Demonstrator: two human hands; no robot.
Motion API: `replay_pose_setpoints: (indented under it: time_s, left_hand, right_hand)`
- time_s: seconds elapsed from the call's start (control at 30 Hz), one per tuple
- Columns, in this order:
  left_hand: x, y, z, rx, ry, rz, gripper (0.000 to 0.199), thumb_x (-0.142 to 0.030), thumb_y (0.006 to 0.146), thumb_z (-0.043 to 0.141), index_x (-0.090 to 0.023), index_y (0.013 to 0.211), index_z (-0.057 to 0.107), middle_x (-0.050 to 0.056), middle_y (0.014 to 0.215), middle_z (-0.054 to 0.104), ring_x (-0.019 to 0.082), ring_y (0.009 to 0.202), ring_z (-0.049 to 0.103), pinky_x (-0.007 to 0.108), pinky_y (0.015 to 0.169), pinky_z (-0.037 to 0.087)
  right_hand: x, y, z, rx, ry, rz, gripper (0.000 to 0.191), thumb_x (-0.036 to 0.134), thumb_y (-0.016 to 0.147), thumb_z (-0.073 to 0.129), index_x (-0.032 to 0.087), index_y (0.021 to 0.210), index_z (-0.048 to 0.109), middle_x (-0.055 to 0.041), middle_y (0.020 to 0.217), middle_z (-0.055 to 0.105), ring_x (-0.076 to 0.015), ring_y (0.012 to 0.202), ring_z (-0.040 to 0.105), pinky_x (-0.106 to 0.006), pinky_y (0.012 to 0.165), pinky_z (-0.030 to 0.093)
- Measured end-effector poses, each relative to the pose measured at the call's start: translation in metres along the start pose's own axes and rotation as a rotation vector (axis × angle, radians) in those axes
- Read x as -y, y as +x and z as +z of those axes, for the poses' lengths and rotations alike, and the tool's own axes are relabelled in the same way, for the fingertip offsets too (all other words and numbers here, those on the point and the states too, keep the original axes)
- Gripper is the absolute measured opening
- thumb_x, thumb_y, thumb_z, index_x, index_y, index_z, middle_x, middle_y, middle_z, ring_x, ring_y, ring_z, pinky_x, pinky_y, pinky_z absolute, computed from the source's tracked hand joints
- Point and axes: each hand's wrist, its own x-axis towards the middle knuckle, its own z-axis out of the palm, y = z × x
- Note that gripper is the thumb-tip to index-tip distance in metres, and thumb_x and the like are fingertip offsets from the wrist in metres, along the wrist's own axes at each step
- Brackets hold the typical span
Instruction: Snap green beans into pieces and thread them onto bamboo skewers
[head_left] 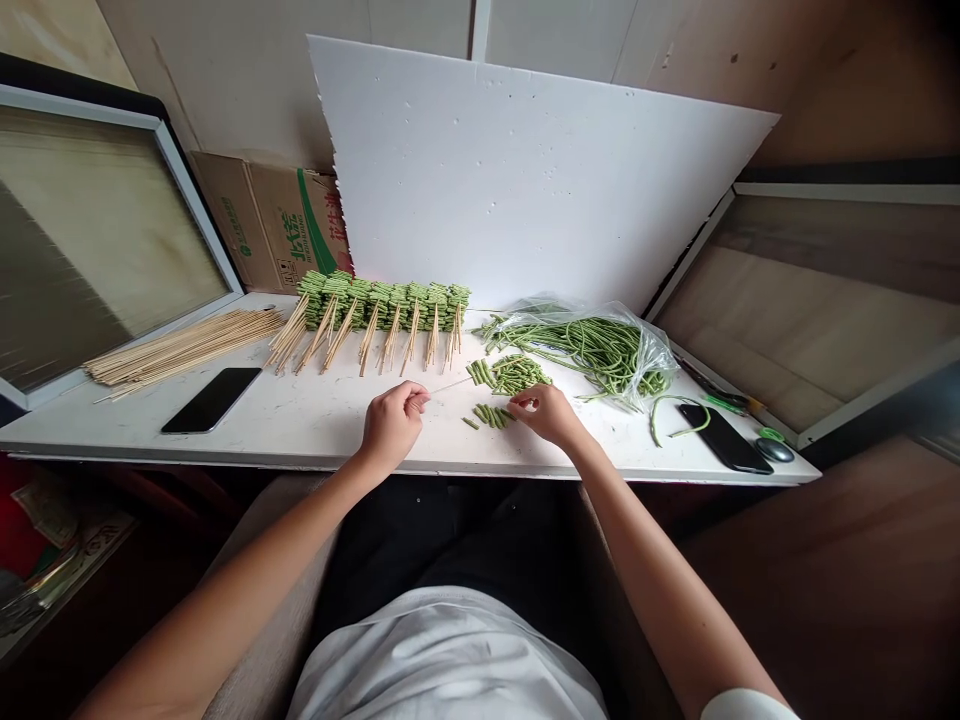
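Between the fingers of my left hand (394, 422) is a thin wooden skewer (450, 385), which points right and carries a few short green bean pieces (480, 373) near its tip. My right hand (546, 412) is closed in a pinch at the right end of a small group of cut bean pieces (491, 415); whatever its fingertips hold is too small to make out. Just behind that hand lies a pile of cut beans (521, 373). Finished-looking bean skewers (382, 305) stand stacked in a row at the back, their bare sticks toward me.
Loose skewers (184, 350) and a phone (212, 400) lie at the left. Long beans (600, 345) in a clear bag are at the back right. Another phone (724, 440), a round dark object (775, 449) and scissors (712, 385) sit at the right. A white board (540, 190) stands behind.
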Motion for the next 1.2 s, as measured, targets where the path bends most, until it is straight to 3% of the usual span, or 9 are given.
replay_pose_setpoints:
  time_s: [0.17, 0.33, 0.53, 0.73, 1.2]
  left_hand:
    - [-0.002, -0.002, 0.0, 0.007, 0.026, 0.02, 0.016, -0.023, 0.097, 0.059, -0.023, 0.087, 0.072, 0.002, 0.073, 0.074, 0.021, 0.069, 0.07, 0.03, 0.07, 0.052]
    - [-0.004, -0.002, 0.0, 0.014, 0.032, 0.026, 0.017, -0.022, 0.097, 0.058, -0.023, 0.088, 0.072, 0.003, 0.075, 0.075, 0.021, 0.071, 0.071, 0.03, 0.071, 0.053]
    - [-0.004, -0.001, -0.001, 0.002, 0.016, 0.027, 0.016, -0.022, 0.097, 0.058, -0.022, 0.089, 0.072, 0.003, 0.076, 0.076, 0.022, 0.073, 0.073, 0.031, 0.074, 0.054]
    - [-0.006, -0.003, -0.001, 0.011, 0.002, 0.035, 0.017, -0.021, 0.097, 0.057, -0.022, 0.089, 0.072, 0.003, 0.077, 0.076, 0.021, 0.073, 0.072, 0.03, 0.072, 0.053]
    - [-0.003, -0.003, 0.0, 0.019, 0.011, 0.018, 0.017, -0.02, 0.096, 0.058, -0.022, 0.09, 0.074, 0.003, 0.076, 0.076, 0.021, 0.073, 0.072, 0.03, 0.072, 0.054]
  right_hand:
    - [-0.008, -0.002, 0.009, 0.027, -0.017, 0.017, 0.027, 0.046, 0.062, 0.098, 0.03, 0.059, 0.076, -0.0042, 0.06, 0.069, -0.022, 0.064, 0.058, -0.035, 0.064, 0.044]
    - [-0.004, -0.001, 0.005, -0.026, 0.019, 0.005, 0.028, 0.049, 0.063, 0.098, 0.03, 0.061, 0.077, -0.0064, 0.063, 0.07, -0.0247, 0.069, 0.059, -0.038, 0.066, 0.045]
    - [0.007, 0.003, -0.017, -0.109, 0.439, 0.131, 0.044, 0.065, 0.071, 0.09, 0.025, 0.087, 0.083, -0.0083, 0.091, 0.079, -0.0243, 0.083, 0.067, -0.037, 0.072, 0.05]
    - [0.023, 0.002, -0.019, -0.064, 0.795, 0.168, 0.043, 0.063, 0.071, 0.092, 0.024, 0.086, 0.08, -0.0048, 0.092, 0.072, -0.0182, 0.085, 0.062, -0.029, 0.071, 0.049]
    - [0.031, 0.001, -0.016, -0.035, 0.88, 0.163, 0.038, 0.056, 0.072, 0.094, 0.024, 0.087, 0.079, -0.0027, 0.087, 0.065, -0.0169, 0.084, 0.059, -0.028, 0.072, 0.05]
